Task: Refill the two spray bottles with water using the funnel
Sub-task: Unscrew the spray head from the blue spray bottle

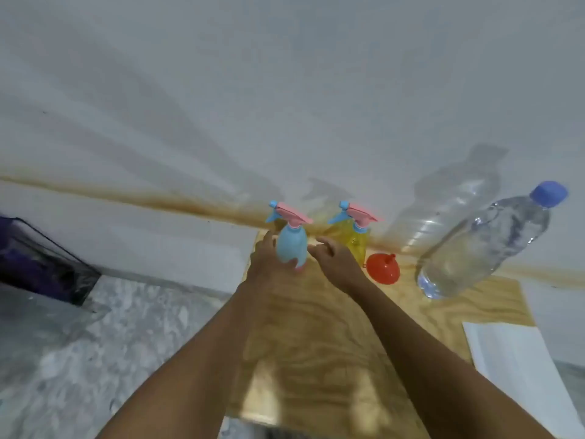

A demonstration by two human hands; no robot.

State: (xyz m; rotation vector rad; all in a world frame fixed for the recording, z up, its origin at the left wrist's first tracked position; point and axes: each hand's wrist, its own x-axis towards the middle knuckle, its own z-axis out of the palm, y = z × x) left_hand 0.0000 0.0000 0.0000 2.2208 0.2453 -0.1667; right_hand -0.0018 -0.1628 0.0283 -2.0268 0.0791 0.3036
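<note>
A blue spray bottle [292, 247] with a pink trigger head stands at the far left of the wooden table [323, 337]. My left hand [264, 264] wraps around its lower left side. My right hand [335, 258] hovers just to its right with fingers spread, holding nothing. Behind my right hand stands a yellow spray bottle [356, 239] with a pink and blue head. A red funnel [383, 268] lies mouth-down to the right of it. A large clear water bottle [484, 245] with a blue cap stands at the right, full of water.
A white wall rises right behind the table's far edge. A white sheet or board [519, 369] lies on the table's right front. Left of the table is a grey speckled floor [95, 343] with a dark box [41, 264].
</note>
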